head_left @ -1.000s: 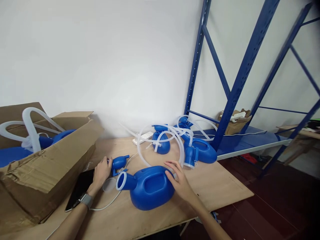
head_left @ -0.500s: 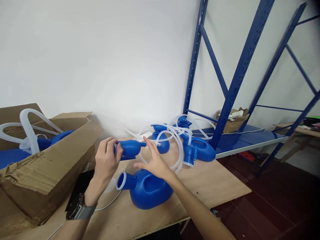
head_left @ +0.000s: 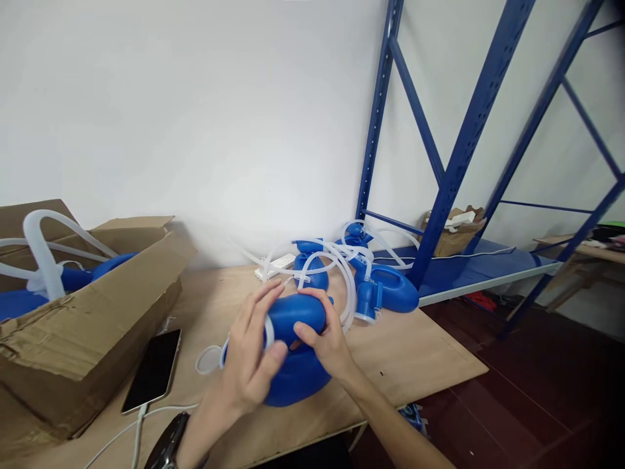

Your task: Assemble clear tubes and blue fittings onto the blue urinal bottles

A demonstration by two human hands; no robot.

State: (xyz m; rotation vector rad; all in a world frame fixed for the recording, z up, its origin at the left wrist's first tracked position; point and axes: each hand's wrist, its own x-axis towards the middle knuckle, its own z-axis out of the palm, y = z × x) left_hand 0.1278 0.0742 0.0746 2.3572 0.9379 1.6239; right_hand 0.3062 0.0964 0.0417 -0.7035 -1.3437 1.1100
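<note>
A blue plastic funnel-like cup (head_left: 297, 314) with a white rim is held above the table. My right hand (head_left: 331, 344) grips its narrow end, thumb in front and fingers behind. At the rim end, my left hand (head_left: 250, 357) is slightly blurred, its fingers stretched and thumb apart; whether it touches the rim I cannot tell. Under both hands lies a blue urinal bottle (head_left: 299, 387), its mouth mostly covered by my left hand. A clear round cap (head_left: 209, 359) rests on the table just left of that mouth.
Behind are more blue bottles (head_left: 398, 290) with coiled white hoses (head_left: 350, 286) and a power strip (head_left: 276, 266). An open cardboard box (head_left: 97, 326) and a phone (head_left: 153, 371) on a cable are at left. Blue metal shelving (head_left: 454, 156) borders the table's right.
The cup has moved right and lower, passing from my left hand's grip into my right hand. My left hand has loosened and spread at the rim. The phone and cap are now uncovered.
</note>
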